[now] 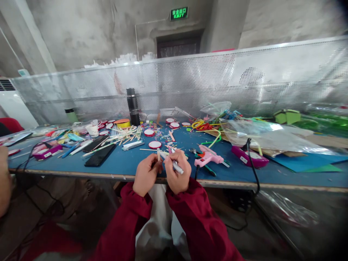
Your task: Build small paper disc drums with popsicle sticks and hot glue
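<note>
My left hand (146,174) is closed round a thin wooden stick (158,154) that stands upright from its fingers. My right hand (177,170) is closed on a grey-white marker pen (177,167), its tip pointing towards the stick. Both hands hover over the near edge of the blue table (130,165). Dark red sleeves cover both forearms. A pink hot glue gun (208,156) lies on the table just right of my right hand.
Two black phones (99,155) lie left of my hands. Wooden sticks, red-rimmed discs (154,144) and a black flask (133,106) fill the middle. Plastic bags (261,136) and a purple device with a black cable (248,156) sit right. Another person's arm (4,181) shows at the left edge.
</note>
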`<state>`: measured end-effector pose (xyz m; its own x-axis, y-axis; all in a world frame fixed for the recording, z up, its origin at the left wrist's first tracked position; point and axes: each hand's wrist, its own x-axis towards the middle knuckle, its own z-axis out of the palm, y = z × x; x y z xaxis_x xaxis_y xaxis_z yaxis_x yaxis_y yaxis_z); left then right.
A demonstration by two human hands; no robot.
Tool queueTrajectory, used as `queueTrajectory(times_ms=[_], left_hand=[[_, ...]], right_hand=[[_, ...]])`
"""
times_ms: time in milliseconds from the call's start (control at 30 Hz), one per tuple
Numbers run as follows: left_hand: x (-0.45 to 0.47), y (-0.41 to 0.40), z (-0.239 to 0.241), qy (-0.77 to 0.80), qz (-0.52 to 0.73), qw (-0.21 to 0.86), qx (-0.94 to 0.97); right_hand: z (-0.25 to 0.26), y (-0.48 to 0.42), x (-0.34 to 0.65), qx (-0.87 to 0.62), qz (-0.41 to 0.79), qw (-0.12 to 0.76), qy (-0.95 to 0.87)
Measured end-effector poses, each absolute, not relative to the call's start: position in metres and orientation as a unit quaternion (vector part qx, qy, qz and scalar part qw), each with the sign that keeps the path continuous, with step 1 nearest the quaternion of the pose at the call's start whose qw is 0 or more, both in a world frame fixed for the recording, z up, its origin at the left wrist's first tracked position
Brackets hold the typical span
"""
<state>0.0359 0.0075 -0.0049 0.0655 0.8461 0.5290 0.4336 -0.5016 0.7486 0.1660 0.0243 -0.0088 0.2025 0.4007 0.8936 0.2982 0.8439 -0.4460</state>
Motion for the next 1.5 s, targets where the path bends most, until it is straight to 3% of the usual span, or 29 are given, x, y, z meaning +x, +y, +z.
queueTrajectory(times_ms=[1500], left_hand=[[0.0362, 0.0058, -0.0026, 0.46, 0.512, 0.206, 0.696]], right_hand=[[-0.0106, 0.0228, 0.166, -0.293, 0.029, 0.728, -0.619]])
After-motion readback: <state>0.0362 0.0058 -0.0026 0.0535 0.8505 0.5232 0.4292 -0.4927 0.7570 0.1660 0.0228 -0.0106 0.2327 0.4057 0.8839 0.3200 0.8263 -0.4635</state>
